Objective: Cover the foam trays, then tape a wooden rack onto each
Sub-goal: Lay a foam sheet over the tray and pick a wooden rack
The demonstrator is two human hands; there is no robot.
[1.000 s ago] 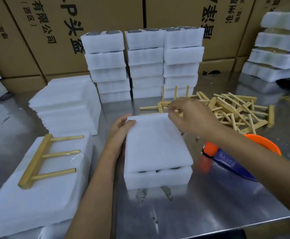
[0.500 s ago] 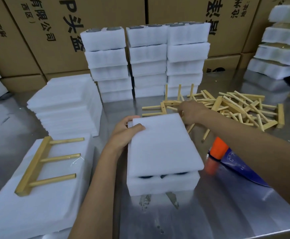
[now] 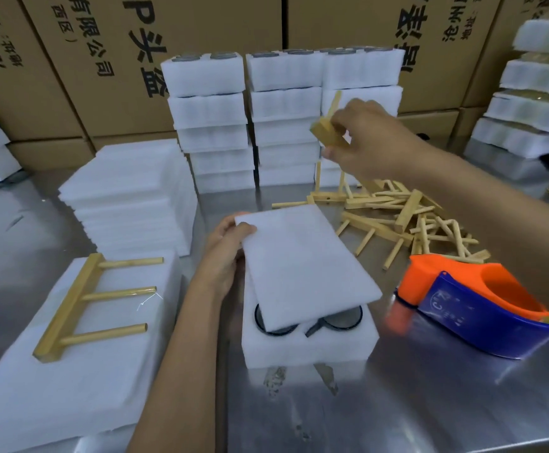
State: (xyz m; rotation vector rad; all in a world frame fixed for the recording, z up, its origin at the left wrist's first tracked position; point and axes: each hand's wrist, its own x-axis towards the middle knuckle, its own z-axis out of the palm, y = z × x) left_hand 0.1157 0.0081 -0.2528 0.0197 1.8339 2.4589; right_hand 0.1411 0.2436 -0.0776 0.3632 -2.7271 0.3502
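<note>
A white foam tray (image 3: 305,349) with dark round items in its pockets sits on the steel table in front of me. A white foam cover sheet (image 3: 302,263) lies skewed on top, leaving the front pockets exposed. My left hand (image 3: 224,253) grips the sheet's far left corner. My right hand (image 3: 367,138) is raised above the pile of wooden racks (image 3: 407,220) and holds one wooden rack (image 3: 327,127) by its base bar, a peg pointing up.
An orange and blue tape dispenser (image 3: 475,305) lies right of the tray. At left, a covered tray with a rack (image 3: 86,305) on it, and a stack of foam sheets (image 3: 129,197). Stacked filled trays (image 3: 279,122) and cardboard boxes (image 3: 201,24) stand behind.
My right hand lifted a rack up out of the pile. The cover sheet has slid back and skewed, exposing the tray's front pockets.
</note>
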